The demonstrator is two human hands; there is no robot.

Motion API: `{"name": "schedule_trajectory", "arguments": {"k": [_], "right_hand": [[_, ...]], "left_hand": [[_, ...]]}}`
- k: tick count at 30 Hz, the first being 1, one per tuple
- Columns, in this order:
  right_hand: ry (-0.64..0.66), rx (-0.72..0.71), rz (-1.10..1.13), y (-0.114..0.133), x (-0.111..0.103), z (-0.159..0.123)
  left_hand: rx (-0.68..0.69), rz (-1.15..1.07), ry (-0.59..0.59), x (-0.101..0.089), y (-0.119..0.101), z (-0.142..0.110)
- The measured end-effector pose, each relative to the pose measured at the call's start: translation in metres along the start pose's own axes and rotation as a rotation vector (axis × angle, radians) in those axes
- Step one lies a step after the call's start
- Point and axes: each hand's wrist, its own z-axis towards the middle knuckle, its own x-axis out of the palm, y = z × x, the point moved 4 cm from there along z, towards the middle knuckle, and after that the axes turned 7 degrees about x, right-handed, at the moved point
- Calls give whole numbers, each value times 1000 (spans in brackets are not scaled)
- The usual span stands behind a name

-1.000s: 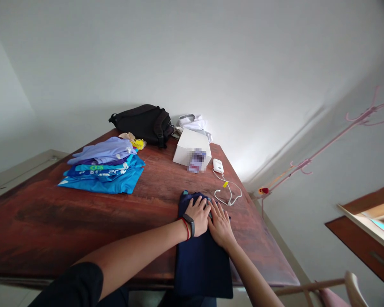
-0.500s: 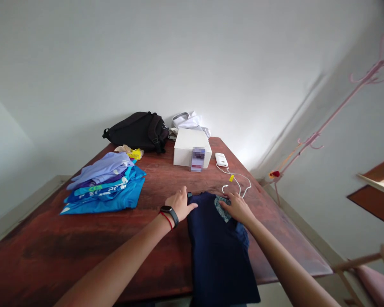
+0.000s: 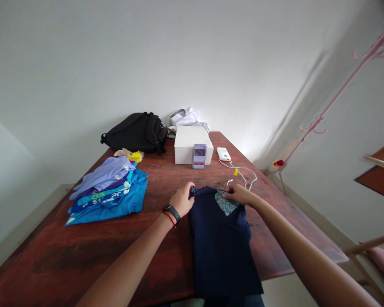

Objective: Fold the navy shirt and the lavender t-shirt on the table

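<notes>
A dark navy shirt [image 3: 222, 247] with a patterned grey-blue patch [image 3: 226, 204] lies on the table in front of me, its lower end reaching the near edge. My left hand [image 3: 183, 200] pinches the shirt's far left corner between thumb and fingers. At the far right corner, above the patch, my right hand [image 3: 240, 194] grips the cloth the same way. A dark watch band [image 3: 172, 212] and a red string circle my left wrist.
Folded blue and lilac clothes [image 3: 110, 192] are stacked at the left on the wooden table [image 3: 166, 256]. Behind are a black bag [image 3: 136, 132], a white box [image 3: 192, 138] with a phone [image 3: 199, 157] leaning on it, and a white power bank [image 3: 224, 154] with a cable.
Both hands have gone from resting with loose fingers on the shirt's far corners to pinching them. The patterned patch shows more fully. The view has shifted slightly.
</notes>
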Motion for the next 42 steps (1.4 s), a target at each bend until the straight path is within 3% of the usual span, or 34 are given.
{"name": "schedule_trajectory", "arguments": {"k": [8, 11, 13, 14, 16, 19, 23, 30, 35, 42], "right_hand": [[-217, -82, 17, 57, 20, 28], [-284, -97, 13, 78, 31, 33], [-358, -114, -35, 87, 34, 28], [-394, -145, -78, 90, 36, 24], [-431, -234, -173, 95, 39, 14], [-328, -356, -244, 95, 46, 5], [-76, -446, -247, 87, 59, 8], [94, -336, -209, 73, 60, 23], [117, -322, -210, 74, 61, 25], [116, -315, -206, 74, 63, 28]], "left_hand": [[-136, 128, -95, -34, 42, 7], [-159, 242, -270, -44, 35, 5], [-28, 313, -399, -42, 15, 2], [89, 327, -409, -36, 2, 0], [330, 314, -293, -14, -20, -5], [436, 310, -73, 21, -33, -13], [353, 341, 5, 42, -26, -18], [278, 372, 3, 40, -22, -17], [156, 406, -21, 40, -12, -15], [154, 492, -7, 44, -5, -13]]}}
